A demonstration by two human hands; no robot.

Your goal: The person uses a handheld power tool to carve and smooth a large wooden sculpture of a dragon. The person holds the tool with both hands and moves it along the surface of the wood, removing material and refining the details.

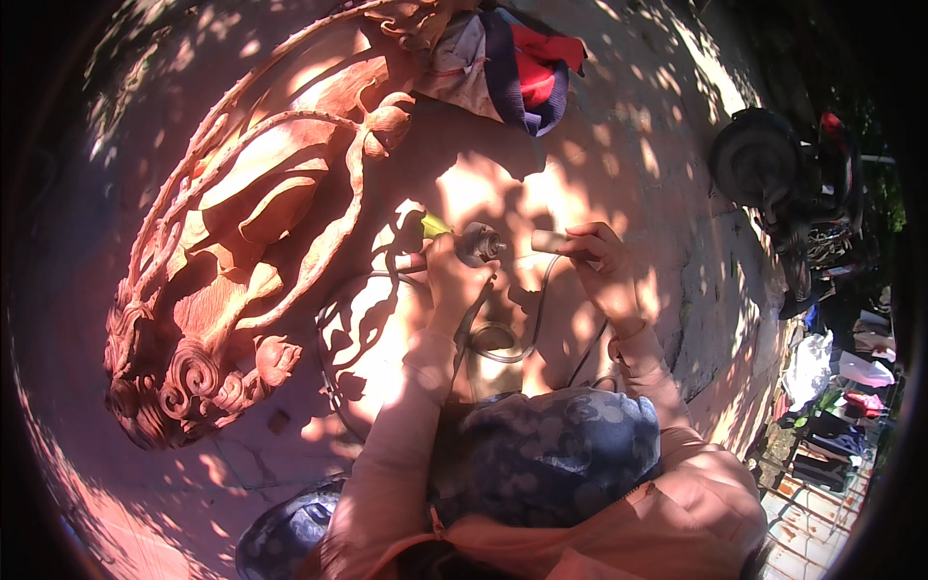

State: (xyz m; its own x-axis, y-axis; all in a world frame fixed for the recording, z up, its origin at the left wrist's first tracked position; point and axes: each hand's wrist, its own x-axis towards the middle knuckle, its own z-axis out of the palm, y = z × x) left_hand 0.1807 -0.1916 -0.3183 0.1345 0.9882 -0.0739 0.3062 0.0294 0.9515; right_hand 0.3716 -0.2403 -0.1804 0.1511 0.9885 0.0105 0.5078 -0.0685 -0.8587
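Observation:
My left hand (458, 280) is closed around a corded power tool that looks like an angle grinder (479, 244). Its grey metal head points right, and a bit of yellow shows beyond my fingers. My right hand (604, 259) pinches a short, pale brown cylinder (548, 241), whose exact kind I cannot make out. A gap separates the cylinder from the tool's head. Left of both hands lies a large reddish-brown wood carving (261, 208) with curling stems, buds and scrolls; neither hand touches it.
A grey cable (503, 359) loops below my hands, near my patterned trouser knee (565, 440). Ahead sits a bundle of red, navy and pale cloth (541, 77). To the right stand a motorcycle (759, 159) and piled clothes or bags (812, 367). Dappled sunlight covers the floor.

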